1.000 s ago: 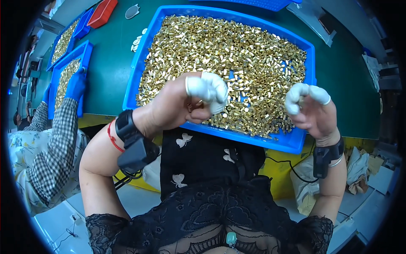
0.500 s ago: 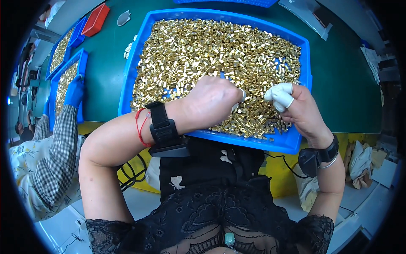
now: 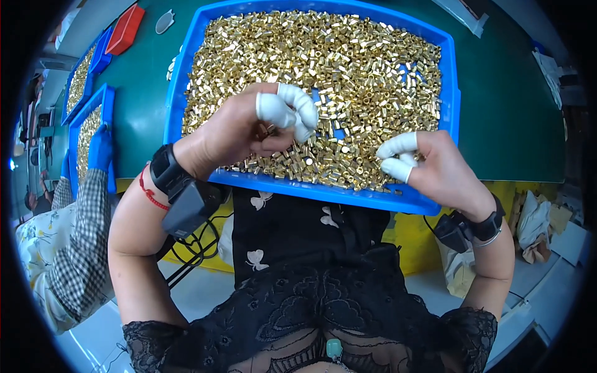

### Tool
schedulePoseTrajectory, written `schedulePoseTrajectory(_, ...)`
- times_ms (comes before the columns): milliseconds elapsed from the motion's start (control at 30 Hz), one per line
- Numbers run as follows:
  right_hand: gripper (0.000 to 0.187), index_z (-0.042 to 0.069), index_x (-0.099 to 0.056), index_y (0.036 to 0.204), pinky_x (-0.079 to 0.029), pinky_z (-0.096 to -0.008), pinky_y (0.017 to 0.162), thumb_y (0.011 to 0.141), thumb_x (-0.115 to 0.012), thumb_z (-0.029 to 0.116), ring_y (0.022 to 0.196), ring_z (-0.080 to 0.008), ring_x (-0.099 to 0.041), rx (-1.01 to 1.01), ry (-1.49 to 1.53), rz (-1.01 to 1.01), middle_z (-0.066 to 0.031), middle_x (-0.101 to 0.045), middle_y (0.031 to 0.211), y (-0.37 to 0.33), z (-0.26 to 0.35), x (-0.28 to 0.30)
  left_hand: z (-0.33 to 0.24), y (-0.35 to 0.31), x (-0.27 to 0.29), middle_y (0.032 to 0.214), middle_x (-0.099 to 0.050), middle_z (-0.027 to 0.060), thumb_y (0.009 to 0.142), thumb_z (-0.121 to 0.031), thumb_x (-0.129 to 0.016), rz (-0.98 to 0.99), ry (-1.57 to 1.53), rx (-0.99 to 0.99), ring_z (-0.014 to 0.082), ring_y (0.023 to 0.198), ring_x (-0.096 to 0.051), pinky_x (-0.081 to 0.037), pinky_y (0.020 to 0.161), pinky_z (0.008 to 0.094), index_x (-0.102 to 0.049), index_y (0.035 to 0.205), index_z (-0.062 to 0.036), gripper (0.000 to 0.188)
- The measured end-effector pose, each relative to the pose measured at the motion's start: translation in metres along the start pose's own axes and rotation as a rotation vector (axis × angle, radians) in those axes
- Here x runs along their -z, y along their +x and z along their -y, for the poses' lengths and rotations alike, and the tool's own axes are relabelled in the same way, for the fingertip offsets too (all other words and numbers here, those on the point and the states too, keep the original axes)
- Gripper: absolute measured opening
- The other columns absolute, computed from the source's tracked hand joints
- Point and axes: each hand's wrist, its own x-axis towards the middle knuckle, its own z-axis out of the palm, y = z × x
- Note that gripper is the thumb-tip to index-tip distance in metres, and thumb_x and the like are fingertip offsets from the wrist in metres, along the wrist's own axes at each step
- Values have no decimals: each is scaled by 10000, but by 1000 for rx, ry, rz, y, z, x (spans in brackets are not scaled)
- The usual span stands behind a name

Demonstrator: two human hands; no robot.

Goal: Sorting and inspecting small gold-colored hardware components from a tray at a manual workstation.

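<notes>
A large blue tray (image 3: 455, 118) holds a thick layer of small hollow brass hex nuts (image 3: 298, 50). My left hand (image 3: 249, 124) hovers above the tray's near left part, white finger cots on its fingertips. Its fingers are curled in, and a brass nut (image 3: 268, 129) shows in the closed palm. Over the near right part is my right hand (image 3: 432, 163), thumb and forefinger bent toward each other in white cots. What lies between those fingertips, if anything, is too small to make out. Small patches of blue tray bottom show among the nuts.
The tray lies on a green tabletop (image 3: 497, 118). At the left, a co-worker's blue-gloved hand (image 3: 101, 148) is at a smaller blue tray (image 3: 111, 112) of brass pieces. A red bin (image 3: 125, 29) and a grey round piece (image 3: 165, 22) lie toward the far left.
My left hand has moved left and turned, so its curled fingers and palm now show. My right hand has shifted slightly down. The whole view has moved a little.
</notes>
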Motion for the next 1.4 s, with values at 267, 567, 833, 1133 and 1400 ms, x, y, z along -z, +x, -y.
schedulePoseTrajectory(267,222,69,-691,951,-445,-329,520,731,-708,85,564,-241,-575,344,-302,-82,-111,-577,668,7,-12,-21,24,3,-34,611,-591,103,701,-49,-648,-23,1155,-191,216,550,-579,-474,539,332,-659,836,-24,138)
schedulePoseTrajectory(567,135,34,-653,771,-451,-407,519,710,-704,143,593,-299,-581,373,-609,0,-111,-557,669,10,0,-31,26,12,-44,655,-616,182,621,-42,-634,9,1504,-277,356,640,-621,-510,595,439,-650,729,-20,111)
schedulePoseTrajectory(833,162,26,-598,653,-445,-411,504,697,-708,136,558,-303,-553,505,-647,1,-102,-511,631,11,-1,-35,29,11,-44,651,-609,174,629,-74,-647,17,1521,-298,353,627,-614,-504,583,437,-636,694,-19,86)
schedulePoseTrajectory(1133,182,20,-597,655,-446,-420,507,712,-711,149,568,-312,-562,446,-562,-22,-107,-532,652,12,-6,-42,34,10,-40,644,-603,174,645,-94,-667,-25,1495,-297,359,615,-604,-501,585,432,-635,695,-19,96)
schedulePoseTrajectory(1400,148,16,-598,675,-460,-427,534,721,-687,124,592,-334,-573,385,-601,-21,-134,-558,665,8,4,-41,32,7,-43,621,-592,181,655,-109,-657,-21,1547,-300,365,615,-605,-493,577,440,-627,661,-11,102)
